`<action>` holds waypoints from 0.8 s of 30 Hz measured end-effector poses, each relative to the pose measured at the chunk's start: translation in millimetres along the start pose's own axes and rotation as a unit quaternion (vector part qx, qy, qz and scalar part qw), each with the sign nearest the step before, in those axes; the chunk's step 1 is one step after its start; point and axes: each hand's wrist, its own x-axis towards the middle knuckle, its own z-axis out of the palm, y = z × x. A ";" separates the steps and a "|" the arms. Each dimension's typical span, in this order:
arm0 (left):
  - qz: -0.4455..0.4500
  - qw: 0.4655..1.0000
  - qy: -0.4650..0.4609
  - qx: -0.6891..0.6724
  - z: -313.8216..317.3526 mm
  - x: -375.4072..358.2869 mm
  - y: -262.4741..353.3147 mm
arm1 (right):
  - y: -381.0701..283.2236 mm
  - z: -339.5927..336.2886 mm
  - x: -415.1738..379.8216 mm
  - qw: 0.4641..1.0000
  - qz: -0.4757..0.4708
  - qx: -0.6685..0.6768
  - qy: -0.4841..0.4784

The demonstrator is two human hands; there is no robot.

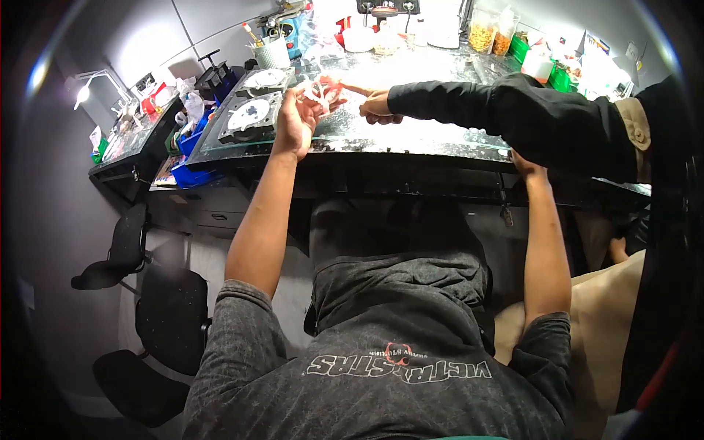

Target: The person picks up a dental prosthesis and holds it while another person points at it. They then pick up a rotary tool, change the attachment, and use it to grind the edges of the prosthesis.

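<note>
My left hand [297, 125] is raised above the front of the workbench, palm turned up. Its fingers are closed around a small clear, pinkish piece [323, 92]; glare hides what kind of thing it is. A co-worker's hand [379, 105] reaches in from the right in a dark sleeve [462, 103], its index finger pointing at that piece. My right hand [526, 166] is at the bench's front edge on the right. The co-worker's sleeve covers most of it, so its fingers are hidden.
Two dark units with white round plates [251, 115] sit left of my left hand. Behind them stands a cup of tools [273, 54]. Containers of orange bits [482, 37] and green boxes [559, 78] line the back right. Black chairs [172, 315] stand at left.
</note>
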 end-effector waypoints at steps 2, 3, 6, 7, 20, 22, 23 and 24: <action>-0.009 1.000 0.011 -0.015 9.5 -1.6 2.5 | 11.7 0.0 16.6 0.996 0.054 0.061 -0.031; -0.016 0.999 0.017 -0.024 8.8 1.0 0.2 | 18.8 2.0 26.8 0.990 0.085 0.101 -0.048; -0.017 0.999 0.020 -0.019 24.8 6.2 -0.9 | 39.2 18.0 61.1 0.955 0.176 0.207 -0.116; -0.027 0.999 0.008 -0.033 20.9 12.9 -5.0 | 48.7 29.7 72.1 0.941 0.202 0.229 -0.145; -0.066 0.975 -0.016 -0.212 85.1 133.8 -24.1 | 91.6 177.1 127.7 0.759 0.299 0.094 -0.571; -0.065 0.973 -0.018 -0.223 94.1 148.6 -38.8 | 85.2 185.6 102.8 0.872 0.224 0.029 -0.434; -0.060 0.974 -0.021 -0.215 96.0 150.5 -47.4 | 79.4 179.5 109.6 0.861 0.237 0.041 -0.449; -0.057 0.976 -0.021 -0.209 96.4 148.8 -56.8 | 70.7 167.6 119.7 0.847 0.250 0.054 -0.466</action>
